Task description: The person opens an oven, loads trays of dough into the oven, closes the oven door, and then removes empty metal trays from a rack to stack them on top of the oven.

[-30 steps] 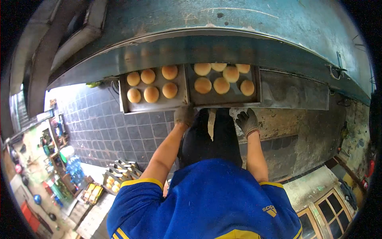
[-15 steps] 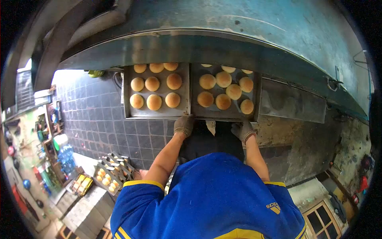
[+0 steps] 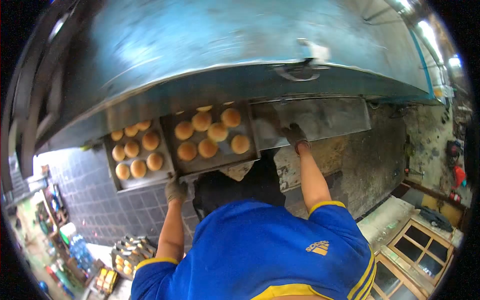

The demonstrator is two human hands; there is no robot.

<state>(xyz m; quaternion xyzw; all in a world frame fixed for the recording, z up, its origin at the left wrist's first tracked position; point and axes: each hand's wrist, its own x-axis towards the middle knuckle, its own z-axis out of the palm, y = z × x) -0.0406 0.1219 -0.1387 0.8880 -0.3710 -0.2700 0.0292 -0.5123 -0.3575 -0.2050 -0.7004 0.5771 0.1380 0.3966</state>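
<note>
Grey-gloved left hand [image 3: 176,191] close in, grey-gloved right hand [image 3: 295,134] out at 2 o'clock from it

Head view, clock read with 12 at top.

From left hand: square-looking dark metal right-hand tray [image 3: 222,161] at 1 o'clock, front rim right by the fingertips. Thin-rimmed metal left-hand tray [image 3: 150,176] at half past ten, near right corner by the same fingertips. So left hand just below the seam between the two. Left fingers bent in at the rims; clamped on metal or only resting against it, cannot tell.

From right hand: right-hand tray at 9 o'clock, near but apart. Flat grey metal plate [image 3: 325,120] behind the fingers and off to 2 o'clock; touching or just above, cannot tell. Right fingers spread apart, pointing to about 11, nothing seen between them. Nearer hand to both trays: the left.

Axes: front rims both running roughly half past eight to half past two, trays side by side. Far ends hidden under blue-green painted metal panel [image 3: 200,40] at 12, so no call on which side is longer.

Load: round golden-brown buns [image 3: 217,132] in both trays. Black trousers [image 3: 237,192] at 5 o'clock from right-hand tray, close to its front rim.
</note>
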